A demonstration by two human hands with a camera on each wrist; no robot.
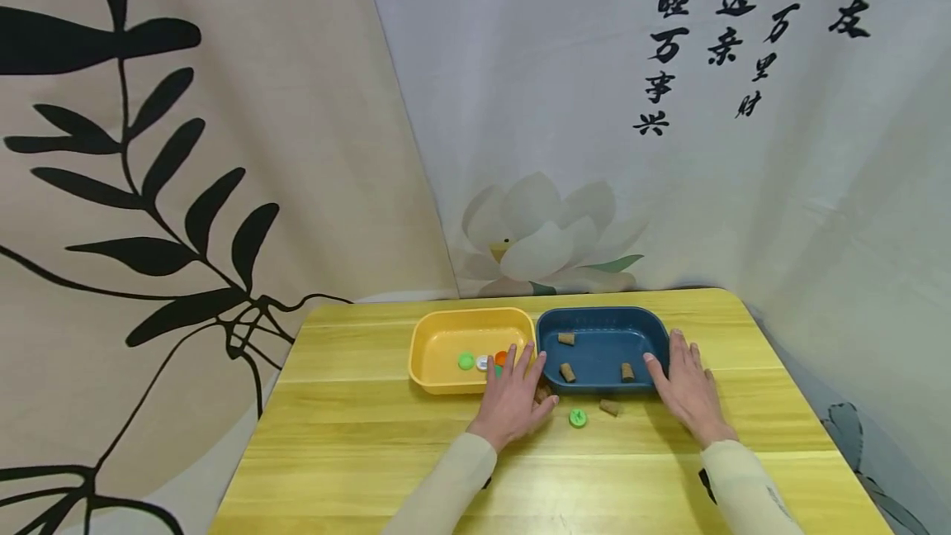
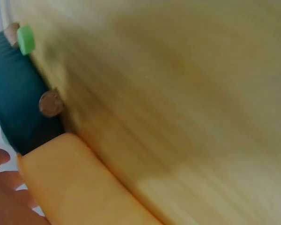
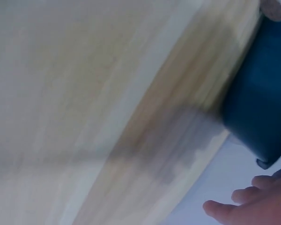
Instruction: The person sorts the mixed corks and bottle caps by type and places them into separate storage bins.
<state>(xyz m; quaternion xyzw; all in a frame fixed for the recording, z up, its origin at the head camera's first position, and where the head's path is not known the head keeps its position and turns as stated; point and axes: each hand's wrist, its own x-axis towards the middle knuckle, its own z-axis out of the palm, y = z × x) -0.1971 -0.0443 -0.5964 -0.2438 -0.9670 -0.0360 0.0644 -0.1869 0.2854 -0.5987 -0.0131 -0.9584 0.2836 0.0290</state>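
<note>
My left hand (image 1: 510, 403) reaches over the near right corner of the yellow tray (image 1: 434, 386), fingers spread. My right hand (image 1: 693, 393) is at the right end of the blue tray (image 1: 602, 387), its thumb by the rim and its fingers extended. The yellow tray holds a green cap (image 1: 466, 361), a white one (image 1: 482, 363) and an orange one (image 1: 501, 358). Several corks lie in the blue tray, one of them (image 1: 627, 372) near the right thumb. In the left wrist view the left hand (image 2: 9, 199) is beside the yellow tray (image 2: 84, 183); in the right wrist view the right hand (image 3: 257, 201) shows fingers extended.
In front of the blue tray, a green cap (image 1: 578, 418) and a cork (image 1: 609, 407) lie on the wooden table (image 1: 357, 452). Another brown piece (image 1: 543, 392) is partly hidden by the left hand. A printed cloth (image 1: 334, 147) hangs behind the table.
</note>
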